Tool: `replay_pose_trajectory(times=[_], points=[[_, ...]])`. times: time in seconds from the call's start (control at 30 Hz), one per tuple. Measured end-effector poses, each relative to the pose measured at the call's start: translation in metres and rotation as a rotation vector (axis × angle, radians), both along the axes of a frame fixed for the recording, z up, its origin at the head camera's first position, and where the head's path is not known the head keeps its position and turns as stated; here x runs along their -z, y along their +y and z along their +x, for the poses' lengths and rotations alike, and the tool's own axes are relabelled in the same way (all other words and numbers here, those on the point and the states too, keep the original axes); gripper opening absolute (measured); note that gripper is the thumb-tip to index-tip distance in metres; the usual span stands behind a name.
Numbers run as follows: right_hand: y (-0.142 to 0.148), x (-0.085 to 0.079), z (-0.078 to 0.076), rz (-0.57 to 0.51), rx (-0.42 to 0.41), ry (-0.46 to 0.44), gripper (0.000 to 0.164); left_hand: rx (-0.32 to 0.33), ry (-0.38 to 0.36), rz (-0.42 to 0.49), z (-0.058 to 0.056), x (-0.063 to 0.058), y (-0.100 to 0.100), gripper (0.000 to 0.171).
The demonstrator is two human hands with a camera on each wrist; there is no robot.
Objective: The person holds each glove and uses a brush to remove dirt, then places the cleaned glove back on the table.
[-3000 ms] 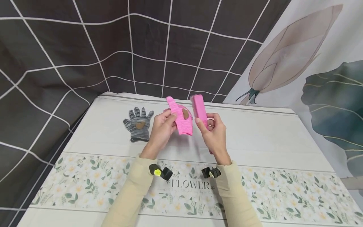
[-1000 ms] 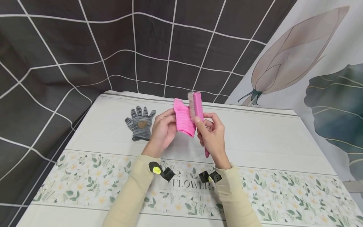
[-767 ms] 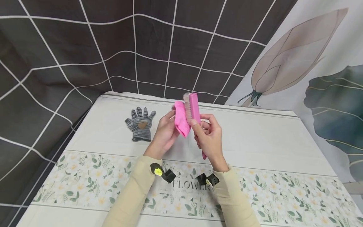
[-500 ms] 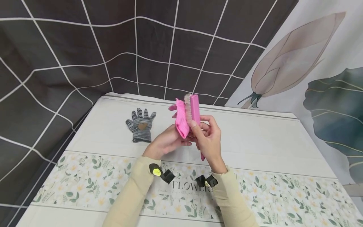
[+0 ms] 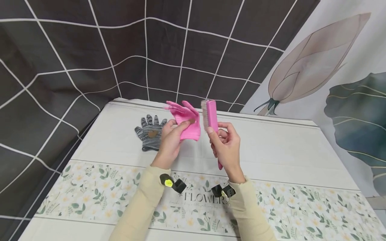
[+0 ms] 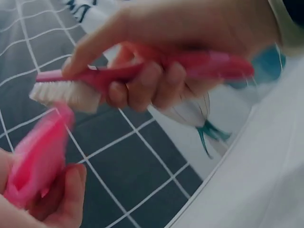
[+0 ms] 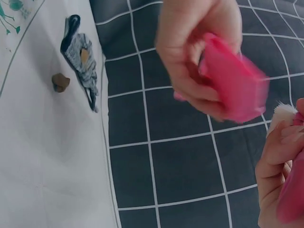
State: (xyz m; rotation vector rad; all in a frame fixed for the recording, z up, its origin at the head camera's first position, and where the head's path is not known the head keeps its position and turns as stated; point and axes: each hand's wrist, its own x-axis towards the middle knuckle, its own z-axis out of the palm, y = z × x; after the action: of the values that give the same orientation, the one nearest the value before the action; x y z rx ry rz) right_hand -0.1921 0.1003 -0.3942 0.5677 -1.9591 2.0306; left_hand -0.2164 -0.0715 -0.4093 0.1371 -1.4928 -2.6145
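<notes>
My left hand (image 5: 170,142) pinches a pink knit glove (image 5: 191,133), its thumb lying on the palm side beside a brown patch (image 5: 192,121). The glove's fingers point up and to the left. Over to the right, my right hand (image 5: 227,147) grips the handle of a pink brush (image 5: 212,115) with pale bristles (image 5: 205,115). The bristles face the glove; a small gap separates them in the head view. In the left wrist view the brush (image 6: 118,73) and the blurred pink glove (image 6: 42,152) appear close together.
A grey striped glove (image 5: 149,143) with a brown patch lies flat on the white tablecloth (image 5: 271,144), partly behind my left hand. Near it, the right wrist view shows a small brown lump (image 7: 60,82). A dark gridded curtain (image 5: 196,50) hangs behind the table.
The pink glove was turned edge-on against the bristles half a second ago. Now my left hand has turned it palm side up, and the brush has moved slightly right, away from it.
</notes>
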Motion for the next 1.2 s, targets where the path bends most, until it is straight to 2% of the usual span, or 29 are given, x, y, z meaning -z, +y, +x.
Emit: replay_pose_trajectory(times=[0.07,0.1,0.13,0.17,0.2,0.27,0.3,0.33,0.4,0.47,0.53,0.57,0.67,0.73,0.83,0.93,0.97,1.07,1.17,1.2], points=[[0.007,0.018,-0.012,-0.006,-0.007,0.025,0.031,-0.103,0.022,-0.147,-0.019,0.034,-0.002,0.045],[0.006,0.010,-0.008,-0.028,-0.013,0.006,0.030,-0.136,0.036,-0.204,-0.029,0.051,-0.003,0.047],[0.005,0.004,-0.004,-0.022,-0.016,0.012,0.029,-0.161,0.030,-0.250,-0.032,0.058,-0.004,0.047],[0.002,-0.008,0.003,-0.039,-0.021,0.010,0.029,-0.170,0.025,-0.287,-0.031,0.059,-0.004,0.046],[0.004,0.001,-0.003,-0.061,-0.040,0.023,0.030,-0.169,0.024,-0.308,-0.031,0.060,-0.003,0.045],[-0.001,-0.011,0.006,-0.087,-0.050,0.018,0.029,-0.152,0.031,-0.325,-0.030,0.060,-0.003,0.042],[-0.002,-0.016,0.009,-0.089,-0.046,0.008,0.029,-0.142,0.026,-0.329,-0.028,0.056,-0.003,0.042],[-0.002,-0.012,0.006,-0.076,-0.044,0.018,0.030,-0.127,0.007,-0.321,-0.020,0.042,-0.001,0.036],[-0.004,-0.014,0.009,-0.056,-0.049,0.033,0.029,-0.104,-0.026,-0.304,-0.010,0.024,0.000,0.034],[-0.007,-0.020,0.013,-0.022,-0.034,0.007,0.029,-0.080,-0.050,-0.251,0.006,-0.002,0.003,0.033],[-0.005,-0.008,0.006,-0.001,-0.055,0.011,0.031,-0.050,-0.033,-0.182,0.021,-0.028,0.007,0.030],[-0.004,-0.002,0.003,0.018,-0.055,0.003,0.033,-0.034,-0.009,-0.142,0.024,-0.031,0.008,0.033],[0.000,0.024,-0.012,0.069,-0.054,-0.014,0.035,0.036,0.038,-0.014,0.041,-0.058,0.012,0.031],[0.003,0.042,-0.021,0.105,-0.048,-0.015,0.037,0.083,0.039,0.045,0.047,-0.068,0.014,0.033],[0.004,0.055,-0.027,0.138,-0.026,-0.026,0.038,0.144,0.043,0.101,0.049,-0.072,0.016,0.037],[0.004,0.058,-0.029,0.141,-0.007,-0.031,0.040,0.164,0.081,0.115,0.047,-0.068,0.018,0.041],[0.004,0.057,-0.029,0.141,0.002,-0.037,0.040,0.170,0.100,0.118,0.037,-0.054,0.019,0.040],[0.004,0.059,-0.030,0.127,0.020,-0.045,0.039,0.155,0.145,0.108,0.029,-0.039,0.020,0.037],[0.004,0.056,-0.029,0.114,0.025,-0.040,0.038,0.141,0.190,0.082,0.009,-0.006,0.019,0.034],[0.003,0.053,-0.027,0.110,0.020,-0.035,0.038,0.126,0.197,0.057,0.009,-0.004,0.018,0.034]])
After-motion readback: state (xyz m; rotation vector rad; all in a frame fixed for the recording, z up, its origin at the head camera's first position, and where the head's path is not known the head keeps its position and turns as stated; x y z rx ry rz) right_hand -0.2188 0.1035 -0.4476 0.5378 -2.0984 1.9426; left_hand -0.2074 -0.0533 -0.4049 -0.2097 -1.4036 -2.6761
